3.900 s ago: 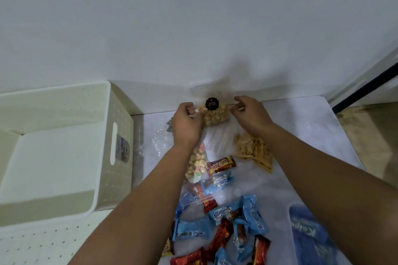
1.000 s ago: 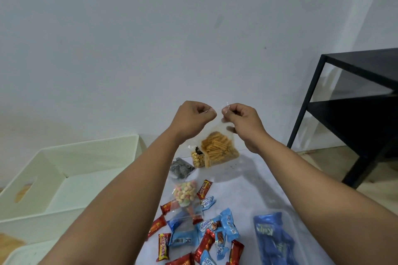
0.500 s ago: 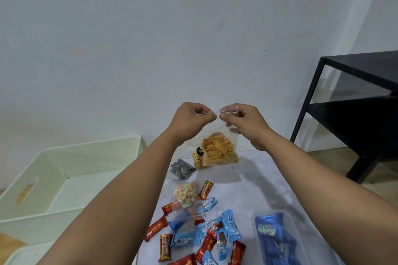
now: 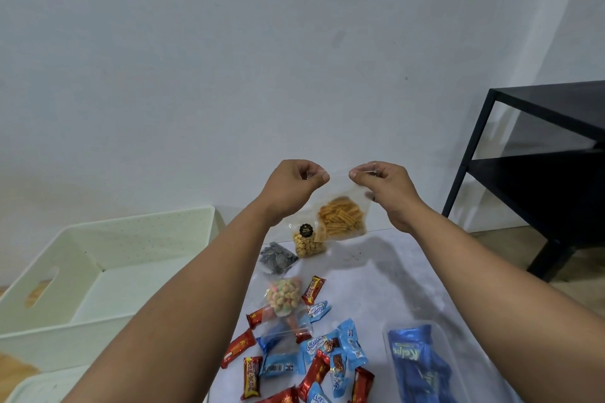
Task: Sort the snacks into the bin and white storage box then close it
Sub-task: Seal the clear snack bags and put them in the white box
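A white wall point(image 4: 229, 59) backs the grey counter point(image 4: 376, 288). At nine o'clock sits the white storage box point(image 4: 108, 249). Above the counter, left hand point(image 4: 291, 183) and right hand point(image 4: 386, 188) fingers pinch the clear snack bag point(image 4: 342, 219) by its top edge.

My forearms hide part of the white bin point(image 4: 108, 275); blue packet tray point(image 4: 422, 366) and bottom wrappers point(image 4: 281, 397) cut off by frame edge; sticker text point(image 4: 306, 230) unreadable.

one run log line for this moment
left hand: pinches bag top | right hand: pinches bag top | clear bag of orange sticks: held up | white bin: open
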